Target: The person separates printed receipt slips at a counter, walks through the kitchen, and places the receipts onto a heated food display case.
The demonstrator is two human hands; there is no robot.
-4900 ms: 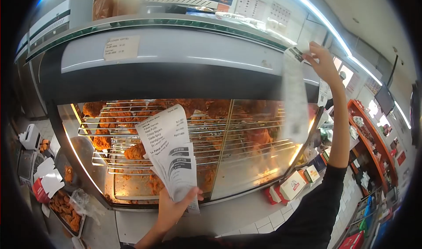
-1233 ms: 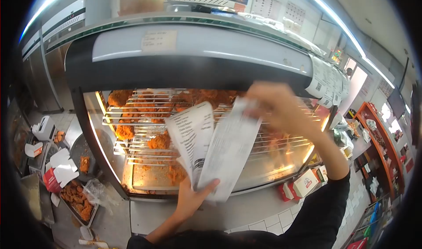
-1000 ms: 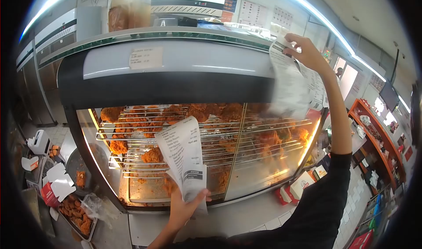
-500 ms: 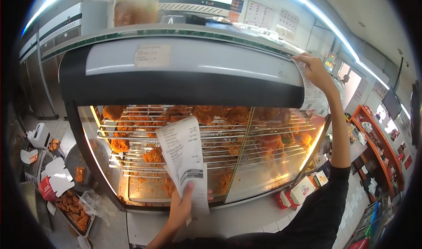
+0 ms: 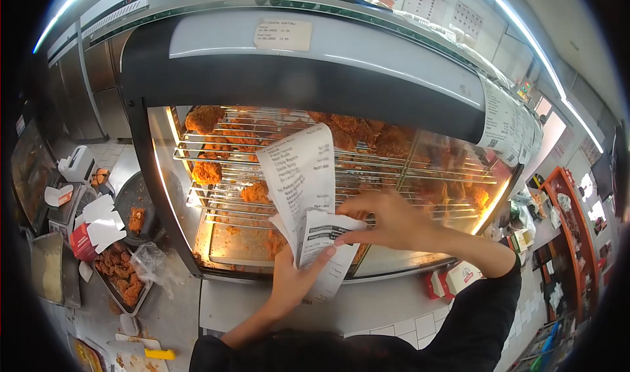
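Several long printed paper receipts (image 5: 303, 172) stand up in front of the heated display cabinet (image 5: 394, 96). My left hand (image 5: 294, 281) grips them near their lower part, with the thumb lying across the front paper. From the right, my right hand (image 5: 397, 222) pinches the upper edge of a shorter front receipt (image 5: 328, 257). Behind the papers, fried chicken pieces (image 5: 205, 173) sit on wire racks inside the cabinet. More receipts (image 5: 508, 124) hang over the cabinet's top right corner, and a small label (image 5: 283, 35) is stuck on its front.
A tray of fried chicken (image 5: 125, 277), a plastic bag (image 5: 152, 262), open cardboard boxes (image 5: 98, 227) and a yellow-handled knife (image 5: 159, 353) lie at left. Printed boxes (image 5: 459, 277) stand beneath the cabinet's right side. An orange shelf (image 5: 569, 227) is further right.
My right hand has left the receipts at the cabinet's top right corner and come down to the ones in my left hand. A shorter receipt now shows at the front. The view has tilted down.
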